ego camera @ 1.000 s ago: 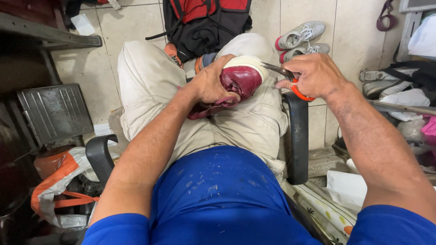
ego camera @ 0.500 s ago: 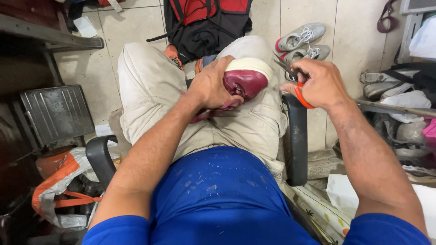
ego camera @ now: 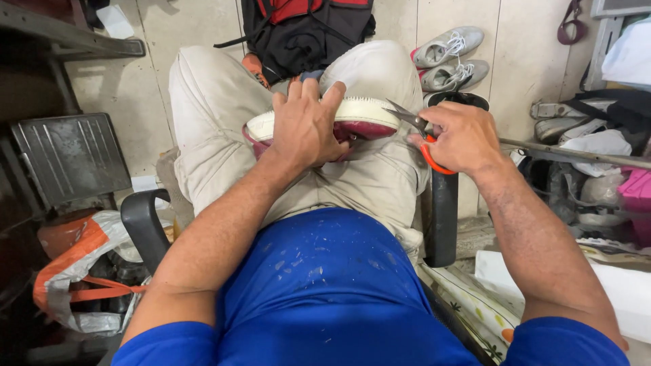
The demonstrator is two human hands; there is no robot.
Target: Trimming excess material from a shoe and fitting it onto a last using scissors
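Your left hand (ego camera: 305, 129) lies spread and pressed down over the shoe (ego camera: 366, 116), which rests sole-up across your thighs; your right hand (ego camera: 458, 139) is curled tight around the orange grips of the scissors (ego camera: 410, 120), whose blades stand slightly parted with their tips right at the white sole edge, just beside your left fingertips (ego camera: 332, 95). The risk I judge greatest is a slip; the shoe sits on soft trouser cloth, not on anything firm, so a hard snip could roll it and send the points toward those fingers or into your leg; a blade angled too deep might also nick the maroon upper just under your left palm; keep the fingers back from the cutting line.
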